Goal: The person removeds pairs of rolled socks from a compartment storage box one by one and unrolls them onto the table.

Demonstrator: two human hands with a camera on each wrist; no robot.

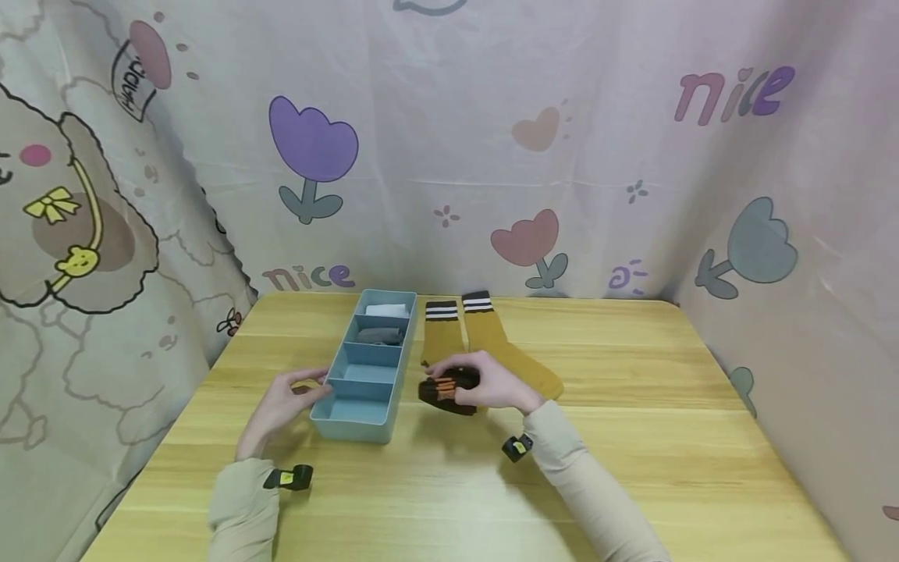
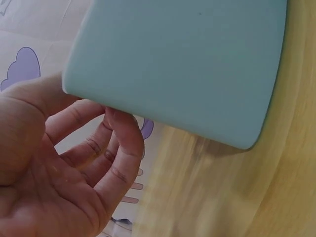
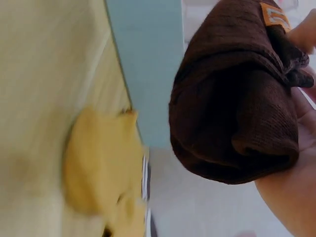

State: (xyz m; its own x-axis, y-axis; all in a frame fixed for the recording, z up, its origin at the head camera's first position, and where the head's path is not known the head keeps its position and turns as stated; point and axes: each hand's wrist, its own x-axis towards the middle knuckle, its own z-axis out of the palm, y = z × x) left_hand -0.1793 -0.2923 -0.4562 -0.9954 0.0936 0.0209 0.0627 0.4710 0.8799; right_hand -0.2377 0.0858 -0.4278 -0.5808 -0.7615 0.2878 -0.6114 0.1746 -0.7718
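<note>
Gripping box point(image 1: 351, 431) and sock point(image 1: 465, 403); hands point(image 1: 281, 400) point(image 1: 493, 381) apart

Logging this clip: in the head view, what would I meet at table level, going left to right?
The left hand → blue divided box → dark brown bundle, gripped by the right hand → right sleeve.

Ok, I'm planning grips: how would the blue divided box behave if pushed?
The blue divided box would probably stay stiff, as its straight walls hold their shape. Being long and low, it should slide rather than tip. Its thin walls suggest little weight.
</note>
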